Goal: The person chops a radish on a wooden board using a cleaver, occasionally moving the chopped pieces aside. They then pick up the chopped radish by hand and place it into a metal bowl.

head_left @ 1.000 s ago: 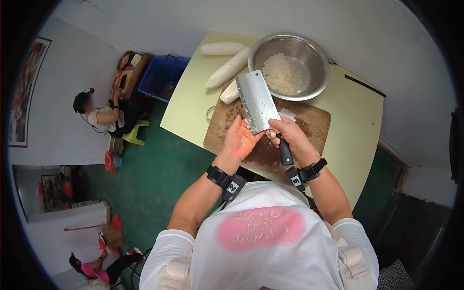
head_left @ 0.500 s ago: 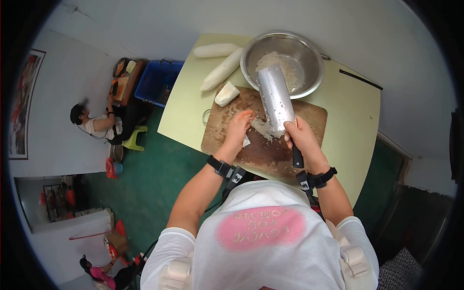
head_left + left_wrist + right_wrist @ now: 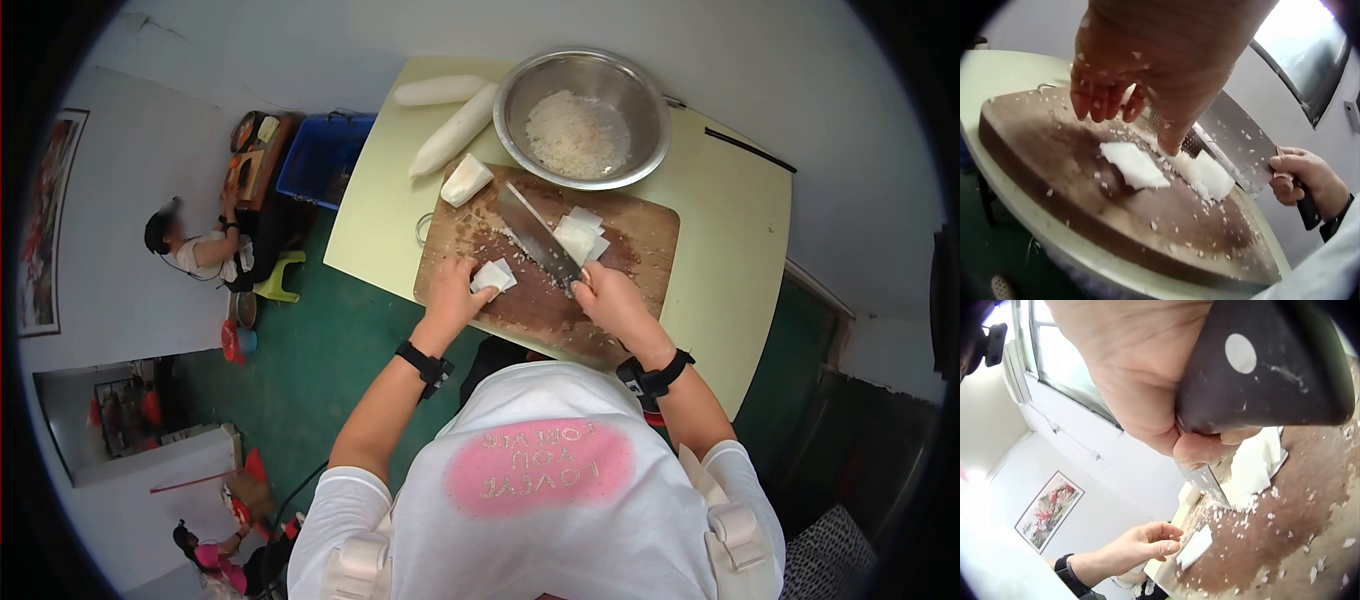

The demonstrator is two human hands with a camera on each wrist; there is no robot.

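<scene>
My right hand grips the black handle of a cleaver, its blade over the middle of the wooden cutting board. Thin white slices lie to the right of the blade, with small white bits around it. My left hand is beside a second small stack of slices near the board's front left; in the left wrist view that hand hangs over the board with fingers bent loosely and nothing in them. A cut radish chunk sits at the board's back left corner.
A steel bowl with white shreds stands behind the board. Two whole white radishes lie at the table's back left. A black strip lies back right. Left are a blue crate and a seated person.
The cleaver has come down from above the board and bowl and now slants left over the board. My left hand has lowered to the front left, where a small stack of slices now lies.
</scene>
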